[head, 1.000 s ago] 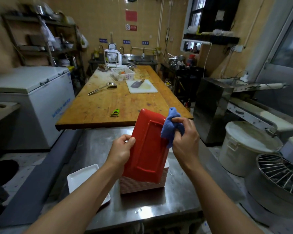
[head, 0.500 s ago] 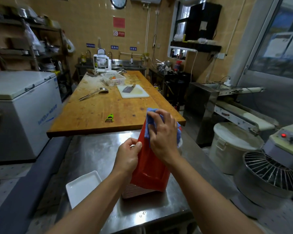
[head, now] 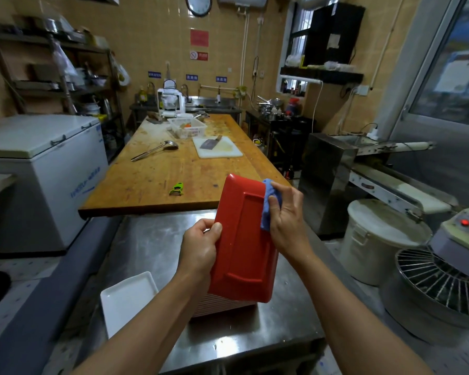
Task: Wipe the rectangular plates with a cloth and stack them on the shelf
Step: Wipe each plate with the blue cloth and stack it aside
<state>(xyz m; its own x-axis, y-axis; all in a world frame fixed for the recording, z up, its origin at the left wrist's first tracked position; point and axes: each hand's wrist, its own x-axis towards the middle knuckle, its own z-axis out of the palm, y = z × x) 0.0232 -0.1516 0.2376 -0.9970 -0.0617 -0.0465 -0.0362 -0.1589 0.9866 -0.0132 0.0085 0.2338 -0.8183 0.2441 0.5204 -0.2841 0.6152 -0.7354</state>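
Note:
A red rectangular plate (head: 244, 239) stands nearly upright above the steel counter, its underside facing me. My left hand (head: 201, 247) grips its left edge, thumb on the back. My right hand (head: 287, 217) holds a blue cloth (head: 267, 209) wrapped over the plate's upper right edge. Below the plate sits a stack of striped rectangular plates (head: 220, 307), mostly hidden by it. A white rectangular plate (head: 125, 299) lies flat on the counter to the left.
The steel counter (head: 157, 239) meets a long wooden table (head: 168, 171) holding a green peeler (head: 176, 188), ladle (head: 155, 150), cutting board with cleaver (head: 217, 147) and white basket (head: 187, 127). A chest freezer (head: 38, 169) stands left, a metal shelf rack (head: 60, 77) beyond it. A white bucket (head: 382, 236) and mixer (head: 449, 269) stand right.
My right hand with the cloth slid from the plate's top edge over to its upper right edge. The plate turned its underside more squarely toward me. The camera tilted up slightly.

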